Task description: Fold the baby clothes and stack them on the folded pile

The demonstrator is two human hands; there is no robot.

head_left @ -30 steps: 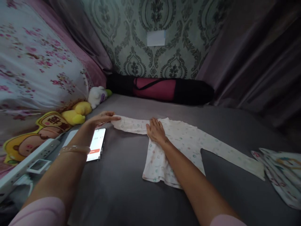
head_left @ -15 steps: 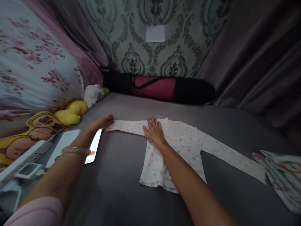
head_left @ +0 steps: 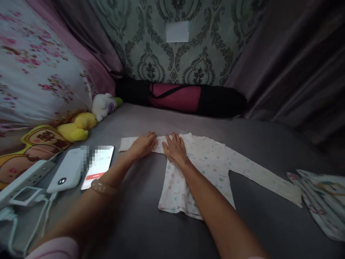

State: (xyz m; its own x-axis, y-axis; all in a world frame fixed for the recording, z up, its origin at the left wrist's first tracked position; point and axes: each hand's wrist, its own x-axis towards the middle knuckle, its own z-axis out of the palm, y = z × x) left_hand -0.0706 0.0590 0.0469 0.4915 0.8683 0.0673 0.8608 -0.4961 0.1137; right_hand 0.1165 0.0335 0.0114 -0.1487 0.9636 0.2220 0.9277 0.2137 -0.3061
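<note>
A small white long-sleeved shirt [head_left: 210, 163] with a fine printed pattern lies spread on the grey bed sheet, both sleeves stretched outward. My right hand [head_left: 175, 149] rests flat near its left shoulder, fingers spread over the cloth. On the left sleeve lies my left hand [head_left: 144, 144], slightly blurred, its fingers stretched along the fabric close to my right hand. The cuff of that sleeve shows beyond my left wrist. My right forearm covers part of the shirt's body and hem.
Left of the shirt are a lit phone [head_left: 99, 167], a white power bank [head_left: 67, 171], a power strip [head_left: 25, 183] with cables, and plush toys [head_left: 77, 127]. Folded clothes [head_left: 323, 201] lie at the right. A black and pink long bag [head_left: 175, 97] lies along the wall.
My left hand has moved right along the sleeve, from the cuff to near the shoulder, leaving the cuff free. My right hand stays in the same place on the shirt.
</note>
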